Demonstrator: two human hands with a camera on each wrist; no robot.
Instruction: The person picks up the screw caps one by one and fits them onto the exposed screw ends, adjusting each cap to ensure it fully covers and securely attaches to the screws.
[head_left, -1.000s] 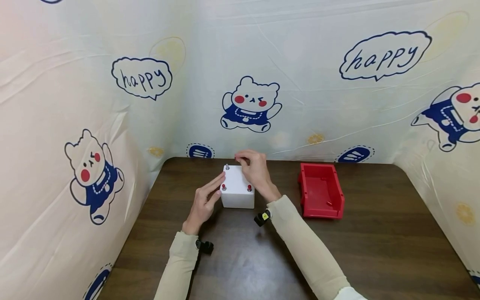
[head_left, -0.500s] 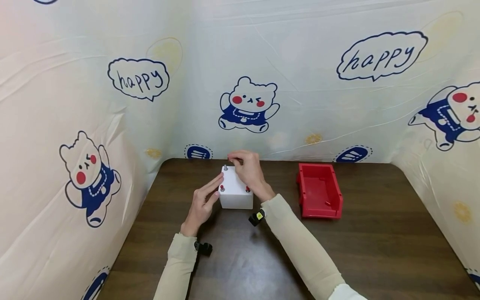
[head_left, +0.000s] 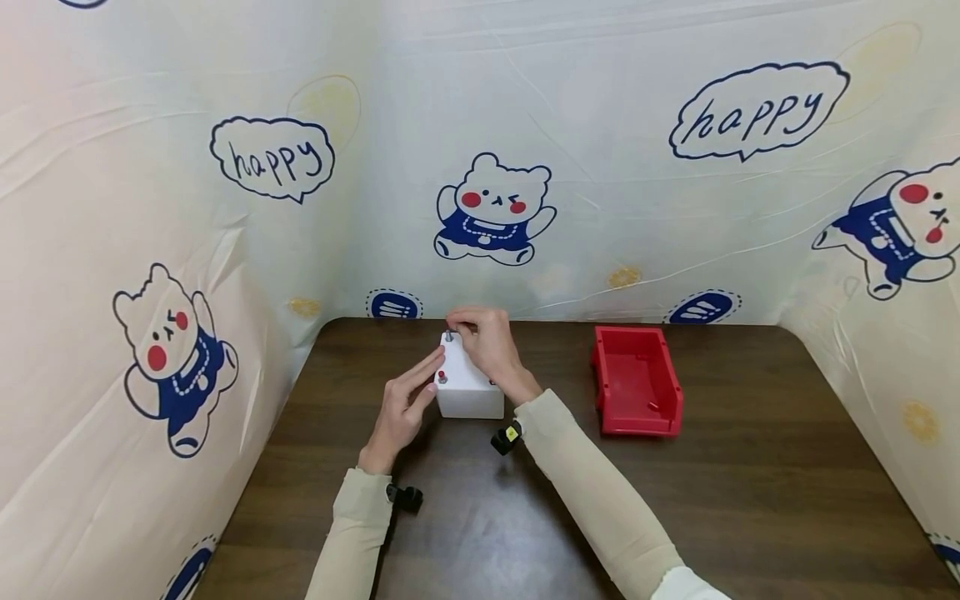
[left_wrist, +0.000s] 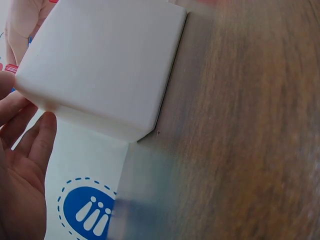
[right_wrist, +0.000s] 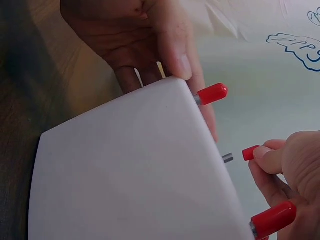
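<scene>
A white box (head_left: 470, 403) stands on the table with metal posts at its top corners. My left hand (head_left: 396, 417) rests along its left side, fingers straight and thumb near the front corner. Between thumb and index finger my right hand (head_left: 491, 346) pinches a small red cap (right_wrist: 248, 153). That cap is close to a bare metal post (right_wrist: 228, 158), with a gap between them in the right wrist view. Red caps cover other posts: one near-left cap (right_wrist: 213, 94) and another cap (right_wrist: 274, 219) lower in the same view. The right hand mostly hides the box's right side in the head view.
A red bin (head_left: 641, 428) stands on the brown wooden table (head_left: 750, 467) to the right, with a small red piece (head_left: 654, 407) inside. A printed curtain (head_left: 600, 167) hangs behind and on both sides of the table.
My right hand has moved left over the box, carrying the red cap toward the far-left bare post. My left hand stays against the box.
</scene>
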